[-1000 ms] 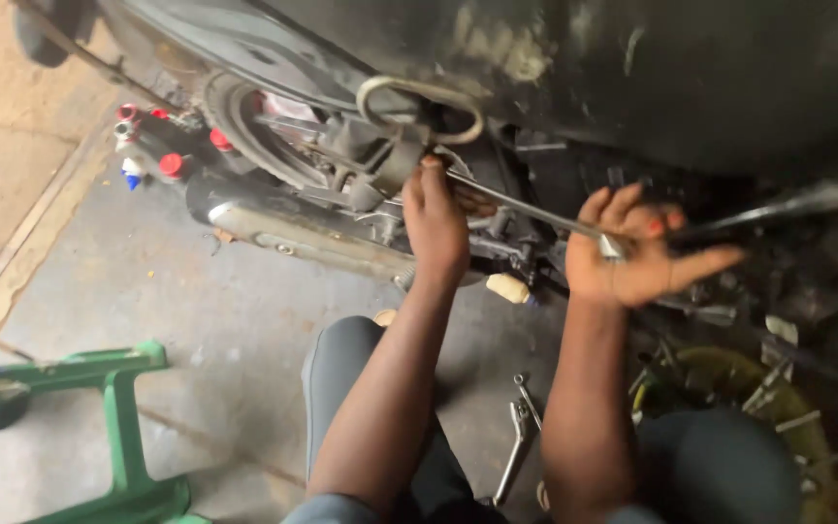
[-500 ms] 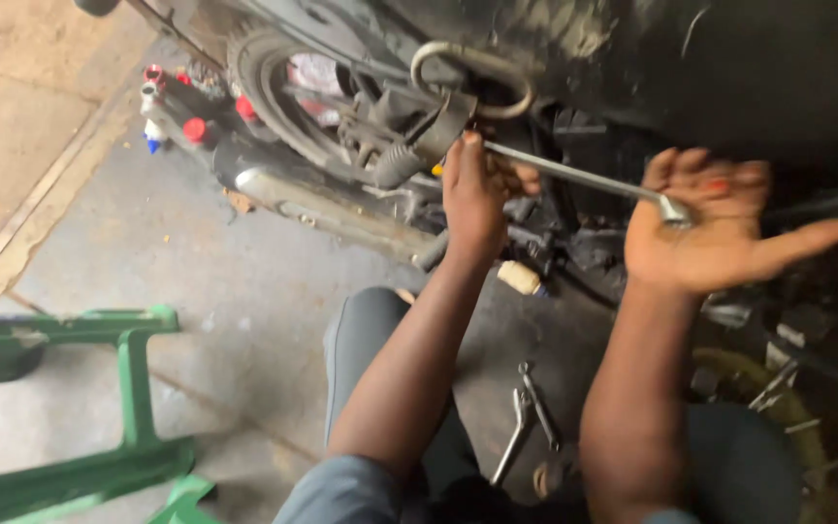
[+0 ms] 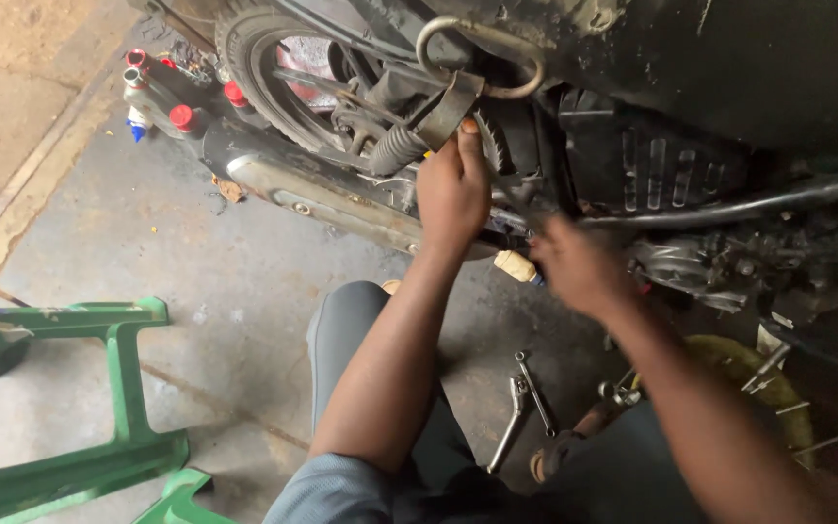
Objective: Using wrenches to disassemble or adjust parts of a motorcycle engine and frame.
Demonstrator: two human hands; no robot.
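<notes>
Black motorcycle (image 3: 632,87) lies across top w/ chrome exhaust (image 3: 332,199), green plastic stool (image 3: 99,408) bottom-left, red-capped bottles (image 3: 172,107) top-left, left hand (image 3: 453,189) closed on rear frame, right hand (image 3: 579,267) blurred, grip can't tell.

Head cam, looking down, close on motorcycle (image 3: 535,146).

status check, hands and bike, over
Left hand gripping a part beside the rear wheel. Right hand blurred at the frame, grip unclear. Wrenches on floor.
</notes>
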